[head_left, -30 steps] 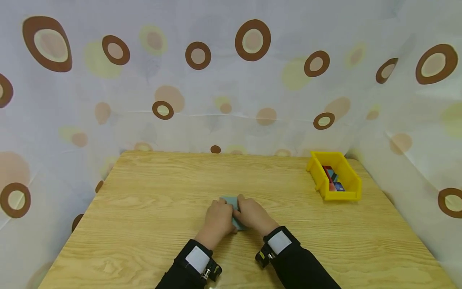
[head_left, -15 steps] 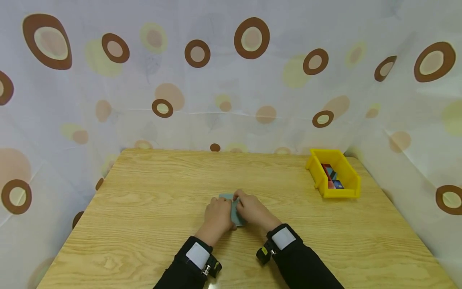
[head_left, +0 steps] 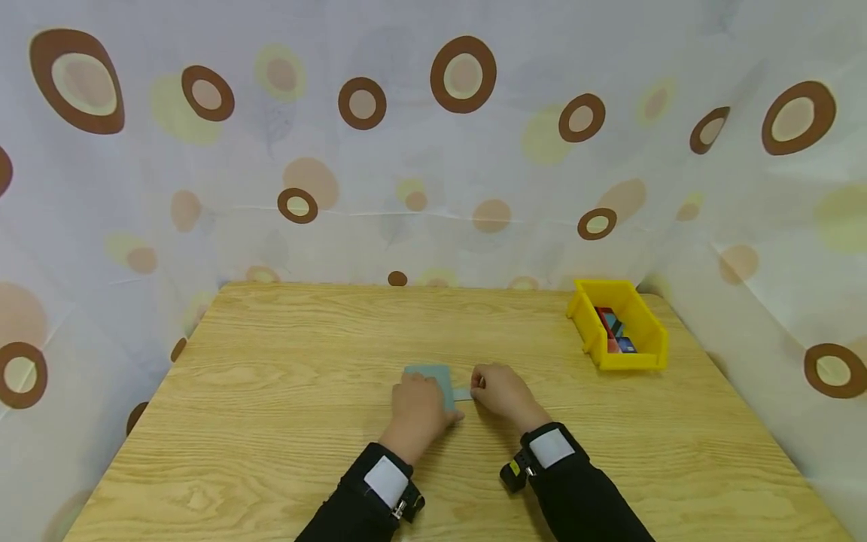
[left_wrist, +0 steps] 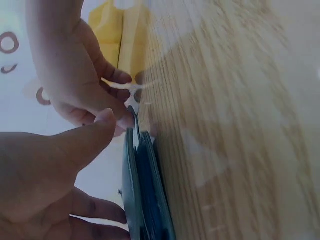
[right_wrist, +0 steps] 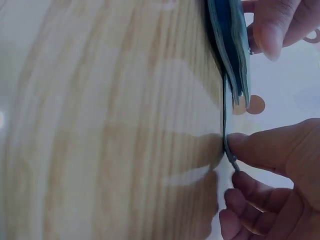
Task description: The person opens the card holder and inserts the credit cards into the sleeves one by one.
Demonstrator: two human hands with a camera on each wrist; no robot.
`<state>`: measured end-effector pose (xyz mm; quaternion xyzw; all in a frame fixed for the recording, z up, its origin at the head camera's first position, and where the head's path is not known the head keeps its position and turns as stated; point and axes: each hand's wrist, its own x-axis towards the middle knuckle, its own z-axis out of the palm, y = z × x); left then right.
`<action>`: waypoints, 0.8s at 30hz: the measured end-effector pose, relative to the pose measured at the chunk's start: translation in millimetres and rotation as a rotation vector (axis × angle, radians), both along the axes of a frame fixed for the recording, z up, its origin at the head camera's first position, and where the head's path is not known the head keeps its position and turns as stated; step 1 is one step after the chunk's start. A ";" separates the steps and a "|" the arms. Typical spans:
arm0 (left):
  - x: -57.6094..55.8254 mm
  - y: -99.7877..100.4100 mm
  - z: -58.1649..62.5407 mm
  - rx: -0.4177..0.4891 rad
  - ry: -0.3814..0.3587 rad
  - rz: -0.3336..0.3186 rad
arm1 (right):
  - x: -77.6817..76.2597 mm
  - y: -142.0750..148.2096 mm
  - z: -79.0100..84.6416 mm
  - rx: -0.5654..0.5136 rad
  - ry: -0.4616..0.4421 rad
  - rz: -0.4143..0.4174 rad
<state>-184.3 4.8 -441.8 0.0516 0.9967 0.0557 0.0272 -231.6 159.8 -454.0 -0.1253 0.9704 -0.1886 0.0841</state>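
Note:
A light teal wallet (head_left: 439,373) lies on the wooden table, with a narrow strap (head_left: 463,394) reaching out from its right side. My left hand (head_left: 415,412) rests on top of the wallet, its fingers laid over the cover and the thumb held off to the side. To the right, my right hand (head_left: 504,393) pinches the strap's end between thumb and fingers. Seen edge-on in the left wrist view, the wallet (left_wrist: 131,185) shows parted covers with dark blue layers inside. In the right wrist view the strap (right_wrist: 225,110) runs low along the tabletop.
A yellow bin (head_left: 631,361) stands at the back right of the table, holding several small cards (head_left: 612,325) in red, blue and teal. Behind the table (head_left: 305,331) hangs a white cloth (head_left: 379,173) with brown and yellow circles.
My right hand has moved right, off the wallet's edge, drawing the strap out straight. My left hand has shifted from gripping the wallet's side to lying over its cover.

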 end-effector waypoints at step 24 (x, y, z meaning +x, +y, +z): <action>-3.7 -32.2 12.6 0.423 -0.077 -0.052 | -16.4 7.7 7.1 -0.143 -0.260 0.025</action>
